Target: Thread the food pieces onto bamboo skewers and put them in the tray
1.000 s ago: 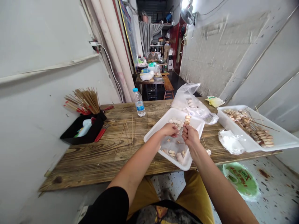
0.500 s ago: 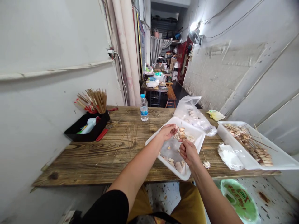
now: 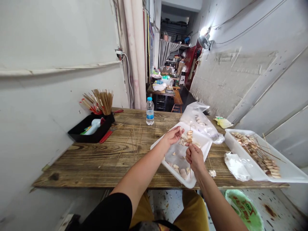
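My right hand (image 3: 194,155) is closed around a thin bamboo skewer (image 3: 190,124), held upright over a white plastic tray (image 3: 158,143). Several pale slices (image 3: 190,132), which look like mushroom, are threaded above my fingers, and the bare tip sticks up. Just left of the tip, my left hand (image 3: 173,136) has its fingers curled and pinched on a small pale piece (image 3: 181,129), apart from the skewer. Loose mushroom pieces (image 3: 183,173) lie in the tray's near end, and more are heaped behind my hands.
A clear bag (image 3: 192,113) rests at the tray's far edge. To the right stands a tray (image 3: 288,173) of filled skewers, beside a white packet (image 3: 237,166). Leftward are a water bottle (image 3: 149,112), loose skewers (image 3: 131,141) and a black box (image 3: 89,138). A person (image 3: 167,69) sits far back.
The view has shifted slightly. My left hand has drawn a little away from the skewer, and the skewer stands straighter, showing its slices more clearly. My right hand keeps its grip.
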A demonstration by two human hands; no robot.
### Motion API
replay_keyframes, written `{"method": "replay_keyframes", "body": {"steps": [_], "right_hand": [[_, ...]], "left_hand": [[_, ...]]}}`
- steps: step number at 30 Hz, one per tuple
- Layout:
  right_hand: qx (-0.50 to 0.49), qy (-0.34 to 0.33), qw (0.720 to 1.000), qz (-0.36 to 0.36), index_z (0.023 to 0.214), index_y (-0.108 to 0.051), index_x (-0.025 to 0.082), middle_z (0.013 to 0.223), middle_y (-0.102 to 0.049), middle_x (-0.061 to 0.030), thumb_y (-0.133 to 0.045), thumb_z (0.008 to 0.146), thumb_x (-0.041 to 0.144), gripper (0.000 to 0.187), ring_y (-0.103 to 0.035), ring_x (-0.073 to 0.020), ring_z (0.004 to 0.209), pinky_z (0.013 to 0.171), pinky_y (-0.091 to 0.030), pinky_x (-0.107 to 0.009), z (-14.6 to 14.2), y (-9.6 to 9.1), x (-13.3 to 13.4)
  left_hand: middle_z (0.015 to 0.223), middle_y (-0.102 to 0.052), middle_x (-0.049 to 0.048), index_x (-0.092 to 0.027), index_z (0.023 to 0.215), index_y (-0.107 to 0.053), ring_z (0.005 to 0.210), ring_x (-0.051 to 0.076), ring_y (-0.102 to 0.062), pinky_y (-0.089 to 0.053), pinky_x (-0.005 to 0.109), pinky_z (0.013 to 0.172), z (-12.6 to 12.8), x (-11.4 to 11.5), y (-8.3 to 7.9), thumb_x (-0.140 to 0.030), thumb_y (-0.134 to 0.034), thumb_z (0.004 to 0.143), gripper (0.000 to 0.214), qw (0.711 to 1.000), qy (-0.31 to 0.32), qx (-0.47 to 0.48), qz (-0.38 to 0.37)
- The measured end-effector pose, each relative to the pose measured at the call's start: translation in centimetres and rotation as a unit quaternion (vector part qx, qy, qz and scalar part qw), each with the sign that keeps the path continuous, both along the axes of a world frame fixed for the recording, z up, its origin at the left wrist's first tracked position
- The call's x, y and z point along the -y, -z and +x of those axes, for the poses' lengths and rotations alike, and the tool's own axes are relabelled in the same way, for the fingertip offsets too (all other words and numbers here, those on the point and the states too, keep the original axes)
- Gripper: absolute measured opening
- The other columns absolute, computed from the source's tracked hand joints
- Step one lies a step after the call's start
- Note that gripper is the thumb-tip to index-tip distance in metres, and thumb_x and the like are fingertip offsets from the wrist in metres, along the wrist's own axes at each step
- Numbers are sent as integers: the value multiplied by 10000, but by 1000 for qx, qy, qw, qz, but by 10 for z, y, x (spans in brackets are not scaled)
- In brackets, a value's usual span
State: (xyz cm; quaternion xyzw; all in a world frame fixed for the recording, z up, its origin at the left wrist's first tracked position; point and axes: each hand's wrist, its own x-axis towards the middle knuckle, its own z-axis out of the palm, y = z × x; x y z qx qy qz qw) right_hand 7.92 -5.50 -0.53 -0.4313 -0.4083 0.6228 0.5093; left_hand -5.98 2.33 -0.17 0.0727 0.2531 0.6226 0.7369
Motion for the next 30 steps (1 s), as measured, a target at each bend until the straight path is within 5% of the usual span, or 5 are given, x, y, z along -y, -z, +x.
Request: {"method": "replay_keyframes", "body": {"steps": [7,15,21,30], "right_hand": [[19,-31,999,-31,839,-535,189,406,-350,136,-690,685,472,358,-189,-22,285,279,-135,-146,-1,-2,4],[2,-81,995,-63,819,-532,187,404,-372,127,-698,681,436,330,-186,-21,287,266,-137,-138,-2,-2,5],[-56,-120,986,-102,819,-546,181,419,-345,128,-710,702,368,275,-175,-15,300,269,-123,-133,5,-4,2],[-34,-88,990,-105,812,-536,185,412,-356,123,-667,742,360,229,-187,-22,293,265,-136,-134,3,-3,4]], "left_hand": [[710,-665,36,-116,947,-611,707,93,-664,-530,211,766,9,-3,6,64,-563,816,227,992,-75,-98,18],[703,-658,33,-98,759,-661,724,108,-667,-512,286,916,9,-8,13,71,-650,740,170,980,-114,-165,-10],[700,-686,25,-97,1020,-664,697,107,-673,-512,315,913,12,-3,9,56,-645,749,311,975,-117,-179,58],[717,-695,82,-63,694,-672,699,126,-677,-507,323,914,12,-2,3,70,-611,753,158,984,-105,-143,36]]}}
